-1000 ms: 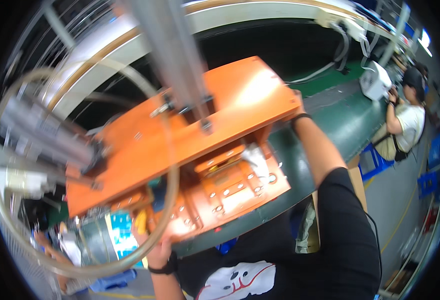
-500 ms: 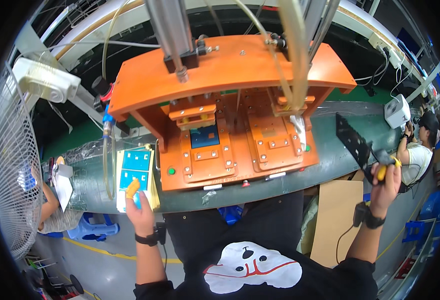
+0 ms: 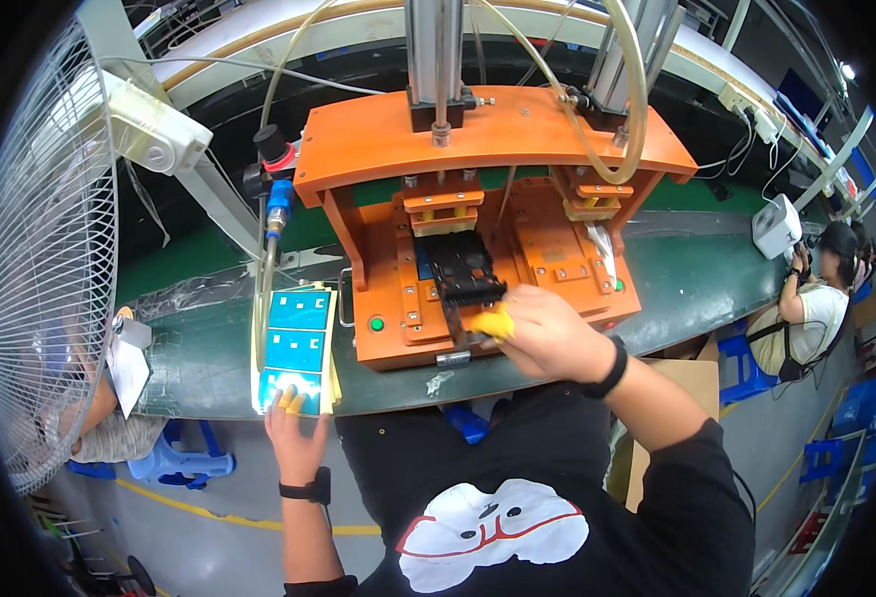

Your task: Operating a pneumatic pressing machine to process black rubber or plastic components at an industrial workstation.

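Observation:
My right hand (image 3: 547, 333), with a yellow cover on a fingertip, is closed on the near end of a black flat panel (image 3: 461, 269) with raised details. The panel lies over the left fixture of an orange two-station press (image 3: 497, 139), below the raised left press head (image 3: 444, 204); a bit of blue shows beside it. My left hand (image 3: 293, 433), also with yellow fingertip covers, has its fingers stretched onto the near end of a stack of sheets (image 3: 298, 348) with blue film pieces and small pale cutouts. The thumb stands apart.
A white mesh fan (image 3: 50, 249) stands at the left. Air hoses (image 3: 269, 269) hang beside the press. On the green bench (image 3: 696, 269) sits a white box-shaped device (image 3: 778, 227) at the right, near a seated person (image 3: 821, 308). Another person sits behind the fan.
My right hand has brought the black panel from the right side over to the left fixture. My left hand stays at the blue-film sheets, fingers now lower on them. The view has shifted.

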Available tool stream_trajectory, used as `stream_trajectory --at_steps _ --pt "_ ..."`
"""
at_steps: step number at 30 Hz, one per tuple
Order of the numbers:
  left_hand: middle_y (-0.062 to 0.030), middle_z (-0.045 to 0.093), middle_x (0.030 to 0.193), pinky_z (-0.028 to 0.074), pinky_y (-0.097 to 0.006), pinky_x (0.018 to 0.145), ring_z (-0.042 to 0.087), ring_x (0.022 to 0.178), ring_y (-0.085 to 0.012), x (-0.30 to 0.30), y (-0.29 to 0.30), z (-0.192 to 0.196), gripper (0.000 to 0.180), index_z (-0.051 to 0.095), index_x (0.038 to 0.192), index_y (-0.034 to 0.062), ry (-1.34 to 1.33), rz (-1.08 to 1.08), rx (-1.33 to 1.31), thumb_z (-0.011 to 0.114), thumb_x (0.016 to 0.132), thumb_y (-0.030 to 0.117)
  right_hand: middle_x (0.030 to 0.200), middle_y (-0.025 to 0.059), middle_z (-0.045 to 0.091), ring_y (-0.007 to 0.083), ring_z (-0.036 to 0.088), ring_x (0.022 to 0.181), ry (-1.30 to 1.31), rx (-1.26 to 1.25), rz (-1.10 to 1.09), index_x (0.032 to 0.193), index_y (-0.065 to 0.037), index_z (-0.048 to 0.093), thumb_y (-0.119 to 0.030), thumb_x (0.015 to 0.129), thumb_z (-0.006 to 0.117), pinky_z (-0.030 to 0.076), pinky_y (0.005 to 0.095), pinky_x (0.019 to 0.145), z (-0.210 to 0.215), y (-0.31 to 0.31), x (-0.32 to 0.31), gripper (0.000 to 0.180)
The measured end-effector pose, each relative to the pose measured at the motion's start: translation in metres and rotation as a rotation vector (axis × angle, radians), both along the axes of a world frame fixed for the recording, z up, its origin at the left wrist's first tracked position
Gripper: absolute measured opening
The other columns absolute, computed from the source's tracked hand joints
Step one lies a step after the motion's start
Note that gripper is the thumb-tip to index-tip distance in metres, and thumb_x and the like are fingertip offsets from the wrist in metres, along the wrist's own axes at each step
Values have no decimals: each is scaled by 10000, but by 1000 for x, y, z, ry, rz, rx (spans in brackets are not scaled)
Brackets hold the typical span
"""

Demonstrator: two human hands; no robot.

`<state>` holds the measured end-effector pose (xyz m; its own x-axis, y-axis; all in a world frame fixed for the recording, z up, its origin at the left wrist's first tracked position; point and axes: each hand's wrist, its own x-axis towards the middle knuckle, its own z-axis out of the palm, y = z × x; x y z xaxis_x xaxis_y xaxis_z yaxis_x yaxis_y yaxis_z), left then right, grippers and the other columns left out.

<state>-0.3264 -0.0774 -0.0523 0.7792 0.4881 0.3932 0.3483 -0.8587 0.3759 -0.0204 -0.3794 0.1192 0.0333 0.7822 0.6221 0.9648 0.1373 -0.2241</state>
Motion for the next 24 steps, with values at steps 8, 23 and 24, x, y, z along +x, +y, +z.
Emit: stream_trajectory --at_steps 8,23,24 --pt "-147 601 1412 313 -543 1149 478 1391 -379 18 -12 -3 456 666 1218 46 6 56 38 812 822 218 1134 180 634 395 586 1142 -53 -27 -185 1056 -26 674 -105 839 723 467 489 1009 -10 47 -4 235" --pt "-147 612 1354 333 -512 1121 488 1361 -387 27 -20 11 423 679 1164 48 -19 96 -154 819 795 199 1264 227 618 446 572 1216 -25 -274 -298 1278 -10 609 -311 846 761 438 516 1085 2 56 -15 549" --pt "-147 612 1354 333 -512 1121 488 1361 -387 27 -19 14 423 679 1164 48 -16 107 -157 819 795 199 1291 217 607 442 574 1206 -97 -135 -298 1287 -22 609 -300 839 765 443 517 1075 1 58 -23 549"
